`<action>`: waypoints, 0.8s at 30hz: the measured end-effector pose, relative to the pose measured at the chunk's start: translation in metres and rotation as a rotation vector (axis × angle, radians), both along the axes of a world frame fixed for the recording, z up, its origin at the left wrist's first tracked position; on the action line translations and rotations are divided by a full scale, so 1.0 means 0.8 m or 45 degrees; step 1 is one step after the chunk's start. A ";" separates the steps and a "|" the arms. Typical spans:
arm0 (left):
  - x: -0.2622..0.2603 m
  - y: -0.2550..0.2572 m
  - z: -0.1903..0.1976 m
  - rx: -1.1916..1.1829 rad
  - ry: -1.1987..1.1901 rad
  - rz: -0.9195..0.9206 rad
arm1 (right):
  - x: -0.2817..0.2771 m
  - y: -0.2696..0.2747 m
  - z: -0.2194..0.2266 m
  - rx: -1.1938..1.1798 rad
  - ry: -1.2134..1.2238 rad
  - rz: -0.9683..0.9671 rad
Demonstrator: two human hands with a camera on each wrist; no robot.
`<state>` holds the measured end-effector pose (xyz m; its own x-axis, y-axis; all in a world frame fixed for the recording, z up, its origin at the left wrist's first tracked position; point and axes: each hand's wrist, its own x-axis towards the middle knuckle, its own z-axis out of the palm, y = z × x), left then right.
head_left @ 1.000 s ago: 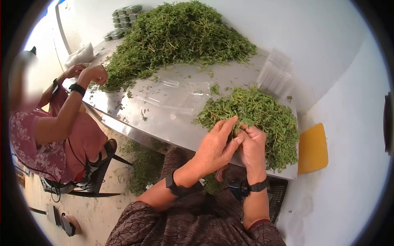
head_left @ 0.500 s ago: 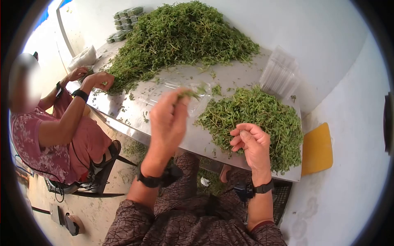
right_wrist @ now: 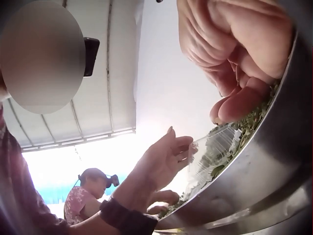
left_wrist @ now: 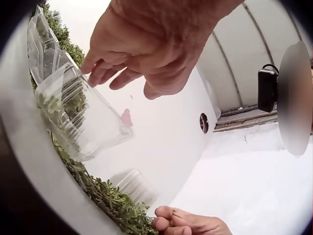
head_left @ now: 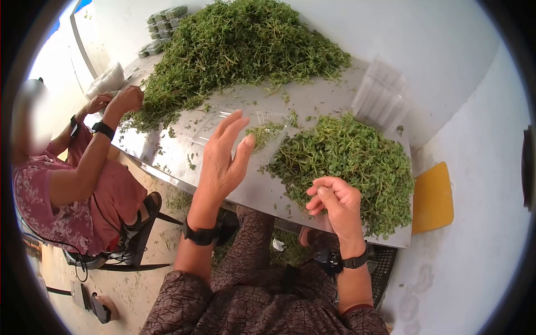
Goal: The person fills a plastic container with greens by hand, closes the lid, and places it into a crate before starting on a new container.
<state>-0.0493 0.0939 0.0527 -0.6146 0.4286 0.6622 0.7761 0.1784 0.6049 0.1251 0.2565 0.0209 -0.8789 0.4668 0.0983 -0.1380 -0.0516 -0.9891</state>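
Observation:
My left hand [head_left: 223, 153] hovers over an open clear plastic clamshell box [head_left: 279, 120], its fingers stretched out and holding nothing. A small bunch of green sprigs [head_left: 264, 135] lies in the box. From the left wrist view, the fingertips are close to the rim of the clear box [left_wrist: 105, 120]. Near the front edge of a small heap of leafy green sprigs [head_left: 357, 159], my right hand [head_left: 340, 204] hangs with loosely curled fingers. Nothing shows between its thumb and fingers. Close up in the right wrist view, the right hand [right_wrist: 244, 63] partly hides the greens behind it.
A large heap of greens [head_left: 251, 50] covers the back of the metal table [head_left: 234, 192]. Nested clear boxes [head_left: 382, 95] stand by the wall, and filled boxes [head_left: 167, 22] are stacked far left. Another person [head_left: 84, 190] sits at the left. A yellow panel [head_left: 432, 198] leans at the right.
Both hands were together over the small heap. My left hand moved left with a bunch of sprigs, let it go in the clear box and spread its fingers. The right hand stayed near the heap.

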 end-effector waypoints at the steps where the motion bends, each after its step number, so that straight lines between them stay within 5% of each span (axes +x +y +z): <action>1: 0.001 -0.006 -0.002 -0.023 0.047 -0.033 | 0.000 -0.001 0.000 0.006 -0.016 -0.005; 11: 0.006 -0.021 -0.059 -0.348 0.563 0.102 | 0.000 -0.005 0.000 0.077 -0.044 0.003; 24: 0.015 -0.017 -0.053 -0.262 0.562 0.313 | -0.003 -0.010 0.001 0.121 0.020 -0.076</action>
<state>-0.0375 0.0802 0.0102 -0.3956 0.4554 0.7976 0.8690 0.4668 0.1645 0.1225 0.2485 0.0217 -0.8477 0.5063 0.1583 -0.1538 0.0510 -0.9868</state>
